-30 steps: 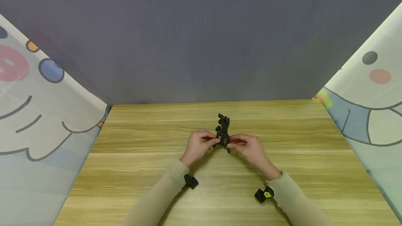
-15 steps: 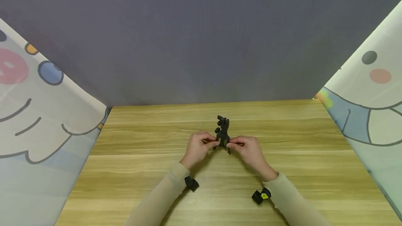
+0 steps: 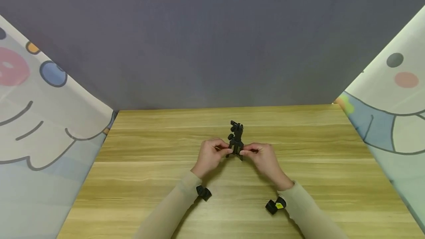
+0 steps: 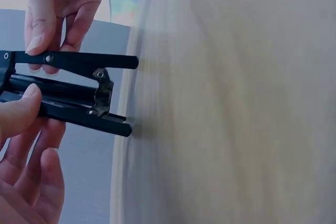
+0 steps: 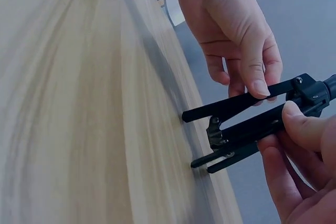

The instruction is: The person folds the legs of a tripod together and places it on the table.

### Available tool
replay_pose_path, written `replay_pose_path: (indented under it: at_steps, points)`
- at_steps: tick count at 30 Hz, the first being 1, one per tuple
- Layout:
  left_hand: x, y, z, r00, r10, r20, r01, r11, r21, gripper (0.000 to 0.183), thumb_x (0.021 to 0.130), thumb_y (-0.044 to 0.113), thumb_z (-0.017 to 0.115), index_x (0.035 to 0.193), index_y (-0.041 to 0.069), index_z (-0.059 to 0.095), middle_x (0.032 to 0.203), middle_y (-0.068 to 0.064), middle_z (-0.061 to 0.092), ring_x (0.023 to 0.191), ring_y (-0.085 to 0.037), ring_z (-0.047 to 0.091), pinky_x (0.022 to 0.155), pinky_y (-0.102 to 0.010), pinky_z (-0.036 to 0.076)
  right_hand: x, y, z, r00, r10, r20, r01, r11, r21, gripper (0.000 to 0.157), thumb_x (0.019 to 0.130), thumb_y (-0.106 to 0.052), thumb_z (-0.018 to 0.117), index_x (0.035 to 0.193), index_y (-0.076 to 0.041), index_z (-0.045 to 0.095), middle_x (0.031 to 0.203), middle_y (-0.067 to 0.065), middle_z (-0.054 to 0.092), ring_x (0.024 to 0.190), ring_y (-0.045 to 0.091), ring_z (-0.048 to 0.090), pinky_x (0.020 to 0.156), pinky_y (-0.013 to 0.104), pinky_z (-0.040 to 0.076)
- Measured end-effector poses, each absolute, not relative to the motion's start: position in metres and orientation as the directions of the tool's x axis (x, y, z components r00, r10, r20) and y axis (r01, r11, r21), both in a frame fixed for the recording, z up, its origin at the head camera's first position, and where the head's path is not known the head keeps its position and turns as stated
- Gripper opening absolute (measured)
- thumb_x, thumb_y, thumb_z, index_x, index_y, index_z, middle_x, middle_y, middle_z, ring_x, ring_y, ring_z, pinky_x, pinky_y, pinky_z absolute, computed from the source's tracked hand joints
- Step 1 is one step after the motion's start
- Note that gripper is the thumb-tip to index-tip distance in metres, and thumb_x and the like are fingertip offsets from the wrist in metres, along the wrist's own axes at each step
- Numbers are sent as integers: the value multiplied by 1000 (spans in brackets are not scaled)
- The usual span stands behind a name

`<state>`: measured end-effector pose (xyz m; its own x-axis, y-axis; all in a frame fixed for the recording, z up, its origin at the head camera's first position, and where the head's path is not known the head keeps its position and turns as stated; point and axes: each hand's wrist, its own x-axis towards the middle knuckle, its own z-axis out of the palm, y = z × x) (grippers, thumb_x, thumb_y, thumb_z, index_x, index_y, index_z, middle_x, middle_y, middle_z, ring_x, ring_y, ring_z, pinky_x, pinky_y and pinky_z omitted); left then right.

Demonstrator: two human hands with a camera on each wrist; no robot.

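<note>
And here we are at the wood-grain tabletop (image 3: 159, 139), where a small black tripod (image 3: 238, 134) stands towards the far side, near the middle, head up and legs down, between two bare hands! On one flank, the left hand (image 3: 210, 156) has hold of a leg low down, thumb and fingers brought together with only that slim leg between them. On the other, the right hand (image 3: 264, 159) mirrors it, pinching the opposite leg just as narrowly, thumb on the near face, fingers behind.

Over to the wrist views, and what detail: a metal brace (image 5: 215, 132) sits among the legs, the central column (image 5: 257, 124) runs down inside, and the legs are parted only a little, well short of a wide stance. The left hand's spare fingers curl loosely below its pinch. Do the leg ends press on the wood? Can't tell from here!

Up top, dark knobs (image 3: 230, 136) jut from the tripod's left side. Each pale sleeve (image 3: 170, 209) carries a black wrist device (image 3: 204, 193), the right one showing a yellow patch (image 3: 279, 205). Behind it all rises a plain grey backdrop (image 3: 212, 47), with cartoon-printed curtains (image 3: 395, 113) flanking both sides.
</note>
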<state>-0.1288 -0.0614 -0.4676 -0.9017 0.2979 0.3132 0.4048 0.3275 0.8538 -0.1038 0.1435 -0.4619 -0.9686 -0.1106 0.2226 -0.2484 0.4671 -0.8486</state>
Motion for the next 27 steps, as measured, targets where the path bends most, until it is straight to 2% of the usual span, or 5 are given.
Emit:
replay_pose_path:
  at_steps: [9, 16, 19, 27]
  points:
    - [-131, -62, -463, -908, 327, 261, 378, 374, 847, 4, 79, 13, 76, 82, 14, 74, 80, 8, 67, 69, -5, 61, 62, -23, 52, -106, 150, -461, -963, -154, 219, -266, 458, -848, 12, 74, -17, 80, 83, -12, 76, 85, 1, 72, 76, 13, 66, 63, 24, 54]
    - [-136, -66, -463, -916, 327, 232, 356, 399, 845, 4, 82, 17, 73, 87, 17, 74, 84, 8, 68, 73, -5, 62, 65, -24, 52, -106, 159, -460, -965, -174, 194, -250, 410, -877, 13, 78, -17, 77, 91, -14, 75, 90, -2, 72, 82, 12, 67, 69, 24, 54]
    - [-139, -68, -464, -917, 338, 214, 348, 410, 843, 6, 85, 18, 70, 90, 18, 74, 88, 8, 69, 76, -5, 62, 66, -25, 52, -105, 163, -460, -968, -173, 181, -237, 396, -887, 16, 80, -18, 75, 95, -11, 75, 92, -2, 71, 85, 12, 67, 72, 24, 54]
    - [-152, -75, -465, -891, 417, 179, 359, 409, 839, 13, 90, 17, 64, 97, 22, 73, 95, 10, 68, 83, -6, 63, 69, -26, 51, -100, 167, -444, -972, -181, 148, -206, 366, -908, 19, 81, -7, 72, 100, -2, 71, 96, 10, 71, 84, 20, 68, 70, 23, 54]
